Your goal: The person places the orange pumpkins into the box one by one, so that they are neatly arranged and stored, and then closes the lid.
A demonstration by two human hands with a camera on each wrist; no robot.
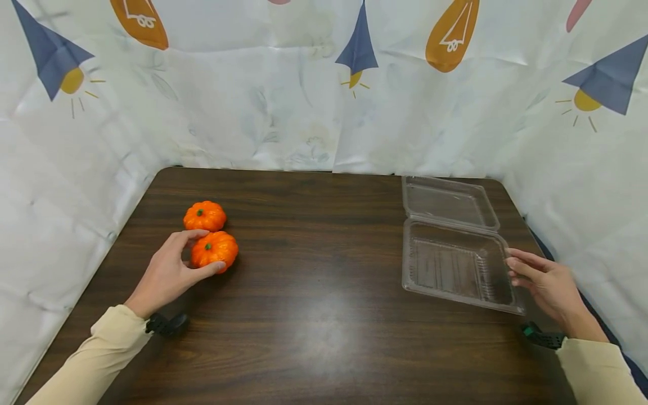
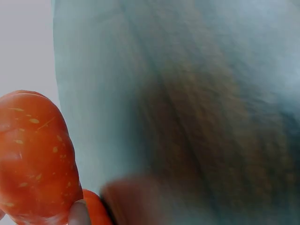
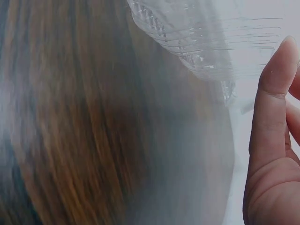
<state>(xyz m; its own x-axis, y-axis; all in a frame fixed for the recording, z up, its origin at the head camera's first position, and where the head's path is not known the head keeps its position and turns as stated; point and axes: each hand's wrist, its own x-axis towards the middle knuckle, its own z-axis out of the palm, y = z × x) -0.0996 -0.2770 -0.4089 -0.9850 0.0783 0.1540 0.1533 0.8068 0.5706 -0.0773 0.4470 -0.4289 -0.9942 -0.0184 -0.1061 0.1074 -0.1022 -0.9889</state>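
Two small orange pumpkins with green stems are on the left of the dark table. My left hand [image 1: 169, 270] curls round the nearer pumpkin [image 1: 219, 249], thumb on its near side and fingers on its far side. The other pumpkin [image 1: 205, 216] sits just beyond, close against it. In the left wrist view, a thumb tip shows by a glossy orange pumpkin [image 2: 35, 154]. On the right, an opened clear plastic clamshell container [image 1: 445, 264] lies with its lid folded away from me. My right hand [image 1: 552, 287] pinches its right rim; the fingertip contact is partly hidden.
The brown wood-grain table [image 1: 314, 292] has rounded far corners and a bright reflection near its middle. A white patterned cloth [image 1: 304, 112] hangs along the back and both sides. Dark bands are on both wrists.
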